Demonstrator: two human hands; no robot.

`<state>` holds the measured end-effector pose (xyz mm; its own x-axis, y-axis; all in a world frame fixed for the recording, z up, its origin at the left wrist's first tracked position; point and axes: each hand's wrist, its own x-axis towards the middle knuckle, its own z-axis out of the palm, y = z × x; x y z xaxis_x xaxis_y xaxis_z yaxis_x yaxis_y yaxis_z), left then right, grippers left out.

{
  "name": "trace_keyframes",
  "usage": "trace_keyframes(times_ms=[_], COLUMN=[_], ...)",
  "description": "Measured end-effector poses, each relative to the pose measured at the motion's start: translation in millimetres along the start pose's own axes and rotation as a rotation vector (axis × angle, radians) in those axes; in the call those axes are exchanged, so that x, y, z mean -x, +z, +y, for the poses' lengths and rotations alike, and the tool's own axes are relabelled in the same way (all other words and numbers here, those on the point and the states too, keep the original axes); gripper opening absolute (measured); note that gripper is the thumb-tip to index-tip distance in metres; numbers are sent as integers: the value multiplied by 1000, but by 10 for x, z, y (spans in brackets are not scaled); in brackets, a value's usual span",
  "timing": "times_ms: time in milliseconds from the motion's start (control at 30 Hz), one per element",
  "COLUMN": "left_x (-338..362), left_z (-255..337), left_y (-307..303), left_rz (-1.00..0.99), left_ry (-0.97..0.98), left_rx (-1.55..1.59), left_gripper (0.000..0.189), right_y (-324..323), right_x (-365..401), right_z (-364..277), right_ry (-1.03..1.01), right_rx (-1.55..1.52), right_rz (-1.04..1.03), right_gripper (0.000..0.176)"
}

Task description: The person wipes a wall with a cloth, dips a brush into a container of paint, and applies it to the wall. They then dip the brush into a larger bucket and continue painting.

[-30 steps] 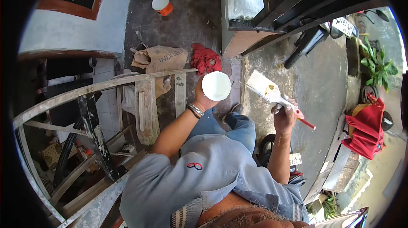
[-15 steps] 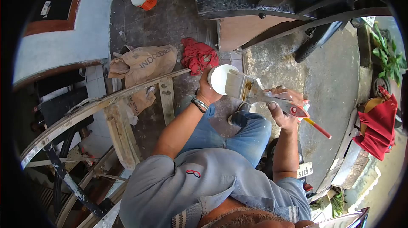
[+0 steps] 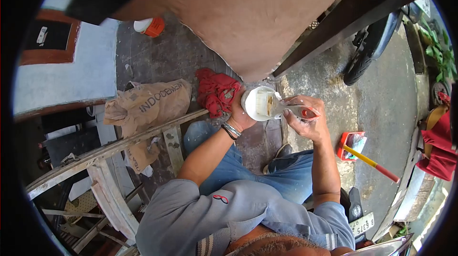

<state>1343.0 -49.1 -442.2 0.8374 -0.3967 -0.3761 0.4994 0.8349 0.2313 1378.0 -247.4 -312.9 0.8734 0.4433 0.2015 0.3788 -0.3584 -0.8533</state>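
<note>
Left hand (image 3: pixel 241 116) grips cup (image 3: pixel 250 101) — right hand (image 3: pixel 312 121), brush (image 3: pixel 270 105).

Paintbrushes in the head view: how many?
1. The paintbrush is in the right hand, its tip at the mouth of the white cup held by the left hand. Others could be hidden.

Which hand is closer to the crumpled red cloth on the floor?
Left. The left hand, holding the white cup, shows right beside the red cloth in this view; the right hand, holding the brush, is farther over to the right.
</note>
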Motion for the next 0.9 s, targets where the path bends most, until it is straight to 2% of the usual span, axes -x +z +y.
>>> trace_keyframes(times_ms=[233,300,433,567,633,700,900], left_x=[-205,-202,-66,48,124,156,33], left_z=[-123,-171,-195,-66,55,92,103], left_y=[-422,-495,-615,-680,-459,-379,-335], left_rz=[-89,-44,-14,-187,-124,-68,-145], left_ry=[36,74,61,79,164,223,250], left_rx=[-35,-36,80,204,186,198,219], left_gripper=[72,73,74,68,65,65,62], right_y=[286,306,202,149,136,167,209], right_x=[132,189,266,153,52,38,-110], right_z=[641,785,798,685,641,663,680], right_ry=[-116,-174,-282,-534,-616,-654,-740], right_rx=[-39,-87,-52,-22,-104,-116,-10], right_rz=[70,100,84,20,-63,-15,154], right_gripper=[15,15,18,18,17,18,15])
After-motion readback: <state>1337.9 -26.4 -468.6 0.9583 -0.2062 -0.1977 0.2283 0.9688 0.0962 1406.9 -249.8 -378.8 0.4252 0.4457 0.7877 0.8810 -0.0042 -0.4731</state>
